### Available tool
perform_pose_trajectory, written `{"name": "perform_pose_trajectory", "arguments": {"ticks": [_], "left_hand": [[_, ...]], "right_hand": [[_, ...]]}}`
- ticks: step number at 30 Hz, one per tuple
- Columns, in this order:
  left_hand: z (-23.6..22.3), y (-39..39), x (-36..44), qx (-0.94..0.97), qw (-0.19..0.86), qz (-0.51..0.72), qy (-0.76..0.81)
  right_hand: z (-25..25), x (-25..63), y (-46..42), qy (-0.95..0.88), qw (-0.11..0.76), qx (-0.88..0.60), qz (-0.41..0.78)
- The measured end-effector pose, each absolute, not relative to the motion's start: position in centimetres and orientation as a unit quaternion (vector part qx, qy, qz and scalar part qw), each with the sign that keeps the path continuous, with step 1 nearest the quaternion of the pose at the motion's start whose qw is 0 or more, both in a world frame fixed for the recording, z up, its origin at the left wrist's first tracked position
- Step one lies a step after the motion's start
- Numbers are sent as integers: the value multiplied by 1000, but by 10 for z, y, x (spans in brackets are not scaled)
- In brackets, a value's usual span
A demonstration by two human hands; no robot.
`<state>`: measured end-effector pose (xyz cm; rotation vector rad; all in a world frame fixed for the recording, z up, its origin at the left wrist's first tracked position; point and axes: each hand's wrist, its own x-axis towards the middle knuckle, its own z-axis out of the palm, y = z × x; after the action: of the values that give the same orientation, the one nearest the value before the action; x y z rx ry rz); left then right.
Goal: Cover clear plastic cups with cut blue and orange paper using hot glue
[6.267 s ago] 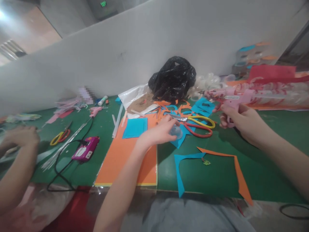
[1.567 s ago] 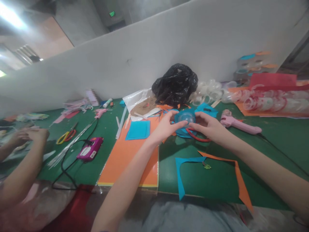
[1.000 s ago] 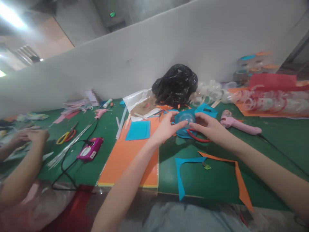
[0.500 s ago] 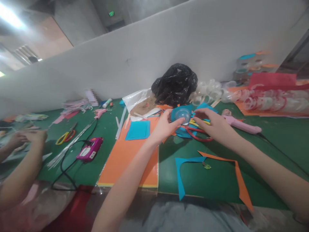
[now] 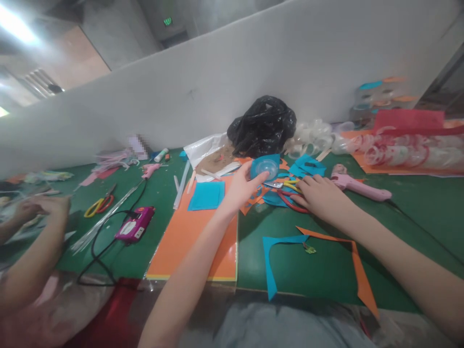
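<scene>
The left hand (image 5: 243, 186) pinches a clear round plastic piece (image 5: 267, 167), which lies against a blue paper square (image 5: 276, 158); the thumb presses on its near rim. The item is raised above the front of the black bag (image 5: 263, 128), over a litter of blue and orange scraps. The right hand (image 5: 319, 193), palm down with fingers bent, is at the handles of the scissors (image 5: 277, 184), one yellow and one red; from where I stand I cannot tell whether it grips them. The pink glue gun (image 5: 368, 189) lies on the green table (image 5: 326, 275), just beyond that hand. Blue squares (image 5: 206, 195) rest on the orange sheets (image 5: 192, 246), beside the left forearm. A co-worker's hands, blurred, are at far left.
</scene>
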<state>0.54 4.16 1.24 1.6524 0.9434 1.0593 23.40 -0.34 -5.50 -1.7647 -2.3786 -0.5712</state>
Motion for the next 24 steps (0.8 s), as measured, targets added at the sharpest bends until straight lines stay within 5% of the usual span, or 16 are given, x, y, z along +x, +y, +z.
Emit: {"name": "perform_pose_trajectory", "arguments": {"ticks": [16,24], "left_hand": [[16,40,5,572,535,495,376],[31,39,2,497,581,573,295]], "right_hand": [[-56,222,6,-761,120,-624,-132],[-38,215,8,-654,410,-606,195]]}}
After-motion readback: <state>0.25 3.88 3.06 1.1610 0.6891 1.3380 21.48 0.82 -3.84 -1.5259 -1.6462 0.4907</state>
